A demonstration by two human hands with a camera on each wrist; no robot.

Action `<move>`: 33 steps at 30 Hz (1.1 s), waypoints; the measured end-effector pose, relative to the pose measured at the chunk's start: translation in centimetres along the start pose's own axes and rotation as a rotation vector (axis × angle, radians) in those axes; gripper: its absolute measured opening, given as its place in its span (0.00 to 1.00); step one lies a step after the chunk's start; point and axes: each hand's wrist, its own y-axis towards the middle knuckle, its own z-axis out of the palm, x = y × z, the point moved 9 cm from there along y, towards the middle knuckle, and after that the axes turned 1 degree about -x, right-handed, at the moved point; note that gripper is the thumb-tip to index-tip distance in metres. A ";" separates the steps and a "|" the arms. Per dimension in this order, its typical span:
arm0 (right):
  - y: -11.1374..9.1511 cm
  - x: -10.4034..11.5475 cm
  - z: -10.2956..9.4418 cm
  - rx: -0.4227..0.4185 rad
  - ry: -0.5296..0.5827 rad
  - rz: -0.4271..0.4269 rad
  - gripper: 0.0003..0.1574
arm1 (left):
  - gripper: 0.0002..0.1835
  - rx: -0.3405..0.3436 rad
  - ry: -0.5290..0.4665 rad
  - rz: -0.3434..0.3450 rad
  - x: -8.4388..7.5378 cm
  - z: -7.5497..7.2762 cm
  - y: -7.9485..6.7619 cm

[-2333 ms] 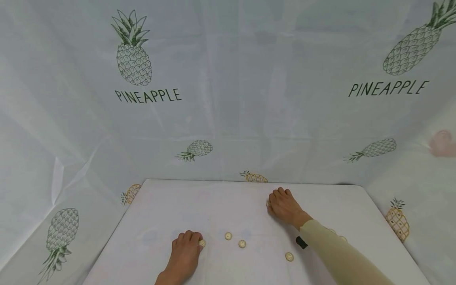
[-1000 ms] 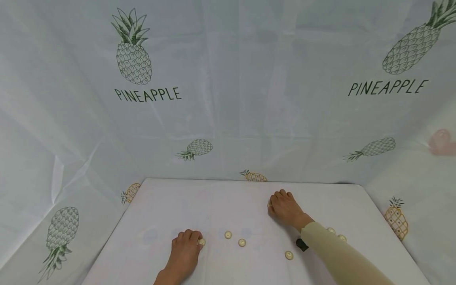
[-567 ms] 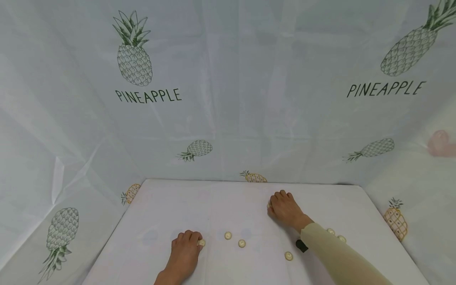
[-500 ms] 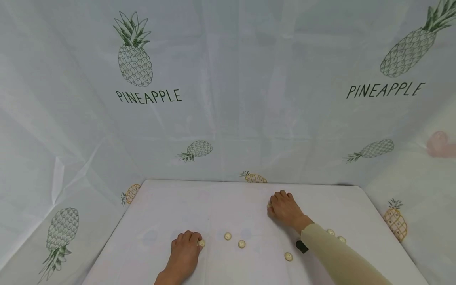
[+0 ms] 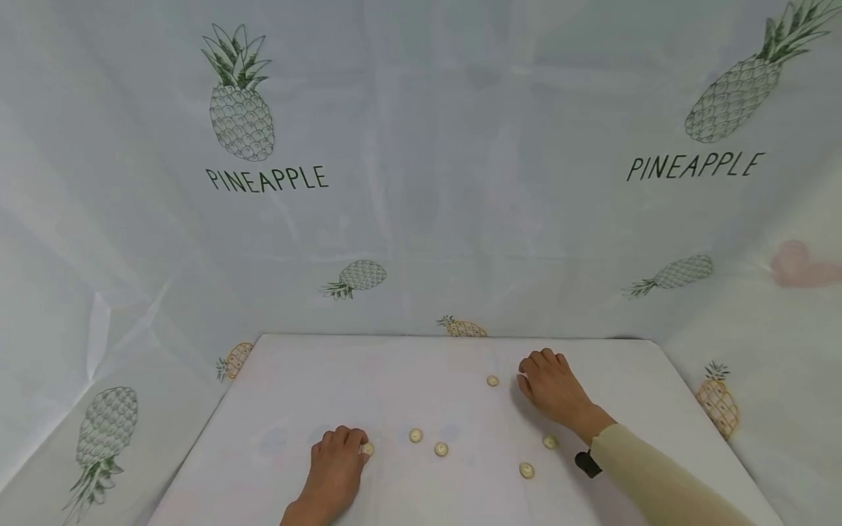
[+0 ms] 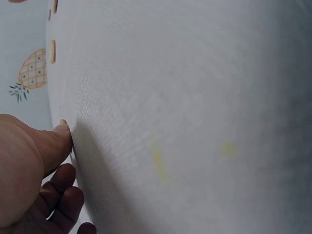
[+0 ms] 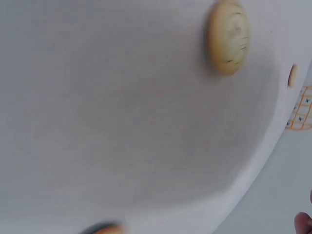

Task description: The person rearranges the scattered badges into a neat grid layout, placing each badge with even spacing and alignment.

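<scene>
The left hand [image 5: 337, 467] has a pinched disc [image 5: 368, 449] between thumb and finger, right down on the cloth and further left than the others. The right hand [image 5: 554, 385] looks released to me: fingers loosely curled, nothing showing in them, with the far disc [image 5: 492, 380] just off to its left, not touching. My worry is that right arm, because a low swing of the sleeve [image 5: 664, 475] or the black gadget [image 5: 588, 464] at the wrist could bump the nearby disc [image 5: 550, 442] or the front disc [image 5: 527, 470]. They're all thin little things, so a sloppy pinch on the left could skid that one into the middle disc [image 5: 416, 435] or its neighbour [image 5: 441, 448]. Surface is a white cloth-covered table [image 5: 289, 380], faintly creased, so an edge might snag; the left wrist view shows a yellow smear [image 6: 158, 163]. Room-wise it's white sheeting [image 5: 421, 197] at the back and sides with pineapple prints [image 5: 242, 123], plus a blurry pinkish patch [image 5: 799, 264] on the right.
</scene>
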 end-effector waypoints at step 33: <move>-10.0 2.4 -2.6 0.006 -0.055 -0.185 0.18 | 0.12 0.022 -0.052 -0.044 0.0 -0.1 -0.1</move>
